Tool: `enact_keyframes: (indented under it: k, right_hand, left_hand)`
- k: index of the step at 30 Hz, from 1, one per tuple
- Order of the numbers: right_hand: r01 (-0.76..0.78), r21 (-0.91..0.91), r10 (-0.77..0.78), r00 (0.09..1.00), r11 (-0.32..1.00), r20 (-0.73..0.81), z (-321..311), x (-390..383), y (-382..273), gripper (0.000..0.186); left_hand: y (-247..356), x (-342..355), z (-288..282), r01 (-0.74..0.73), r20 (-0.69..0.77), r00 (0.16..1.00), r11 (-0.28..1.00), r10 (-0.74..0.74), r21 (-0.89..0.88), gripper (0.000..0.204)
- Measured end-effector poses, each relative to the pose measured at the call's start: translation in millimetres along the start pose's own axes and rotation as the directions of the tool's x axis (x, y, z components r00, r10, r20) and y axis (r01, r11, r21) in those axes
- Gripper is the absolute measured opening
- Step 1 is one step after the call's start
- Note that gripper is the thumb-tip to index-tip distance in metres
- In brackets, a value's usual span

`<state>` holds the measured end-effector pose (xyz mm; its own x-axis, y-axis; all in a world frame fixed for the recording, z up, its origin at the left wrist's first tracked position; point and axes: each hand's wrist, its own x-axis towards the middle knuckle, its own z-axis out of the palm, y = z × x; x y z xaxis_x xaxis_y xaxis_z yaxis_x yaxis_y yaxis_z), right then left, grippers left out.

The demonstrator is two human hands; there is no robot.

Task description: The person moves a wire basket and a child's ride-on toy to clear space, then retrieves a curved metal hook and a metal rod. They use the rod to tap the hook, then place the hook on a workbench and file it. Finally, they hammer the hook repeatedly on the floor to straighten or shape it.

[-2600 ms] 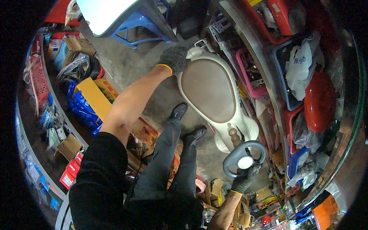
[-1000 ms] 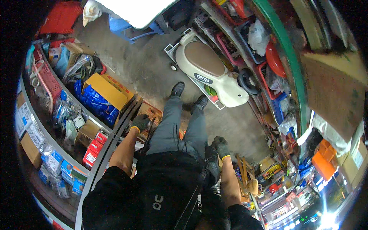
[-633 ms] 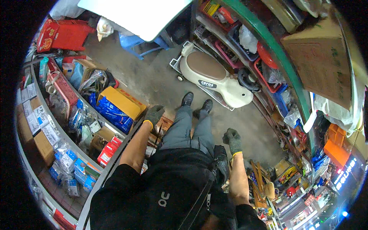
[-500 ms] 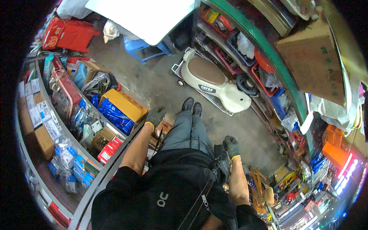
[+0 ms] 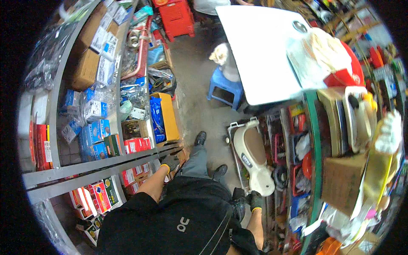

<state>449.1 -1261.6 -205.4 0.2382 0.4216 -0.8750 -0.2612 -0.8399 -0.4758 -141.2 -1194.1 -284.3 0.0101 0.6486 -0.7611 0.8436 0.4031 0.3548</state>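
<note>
My left hand point(image 5: 171, 162), in a dark grey glove with a yellow cuff, hangs beside the metal shelving on the left. Its fingers look loosely apart, and nothing shows in them. My right hand point(image 5: 256, 199), gloved alike, hangs by a black bag point(image 5: 239, 206) at my hip. Its fingers are small and dark in the picture but seem loosely bent, with no held thing visible. Just past that hand stands a cream scooter-shaped body point(image 5: 263, 185) with a brown seat, set on a metal frame. Boxes of red packs point(image 5: 138, 145) are nearest my left hand.
Grey shelves point(image 5: 106, 165) packed with boxes line the left. At the far end are a white table point(image 5: 259, 55), a blue stool point(image 5: 225, 87) with a white cat-like shape point(image 5: 219, 54), and a red plastic chair point(image 5: 176, 19). Green-edged shelves point(image 5: 313, 170) stand right.
My view has turned left, so the table, stool and scooter-shaped body now lie further right. My feet have gone from side by side to a stride. Both hands still hang low.
</note>
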Motion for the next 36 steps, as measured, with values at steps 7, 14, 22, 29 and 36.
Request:
enact_keyframes:
  k: [7, 14, 22, 29, 36]
  right_hand:
    - [0.419, -0.510, -0.414, 0.901, 0.752, 0.130, 170, 67, -148, 0.032]
    - [0.776, -0.498, -0.506, 0.630, 0.387, 0.589, 411, 19, -301, 0.038]
    - [0.772, -0.562, -0.545, 0.620, 0.295, 0.565, 514, 9, -432, 0.040]
    - [0.854, -0.414, -0.731, 0.497, 0.316, 0.468, 588, 78, -569, 0.034]
    - [0.750, -0.661, -0.914, 0.248, -0.029, 0.321, 689, 152, -705, 0.029]
  left_hand:
    - [-14, 57, -91, 0.017, -0.113, 0.993, 0.975, -0.044, -0.224, 0.065]
    - [19, 143, -279, 0.092, -0.079, 0.987, 0.901, -0.137, -0.425, 0.047]
    - [22, 220, -378, -0.051, -0.146, 0.989, 0.843, -0.033, -0.536, 0.046]
    - [-33, 260, -415, -0.044, 0.134, 0.991, 0.975, 0.015, 0.217, 0.045]
    - [-27, 325, -499, 0.071, -0.383, 0.916, 0.987, -0.120, -0.141, 0.043]
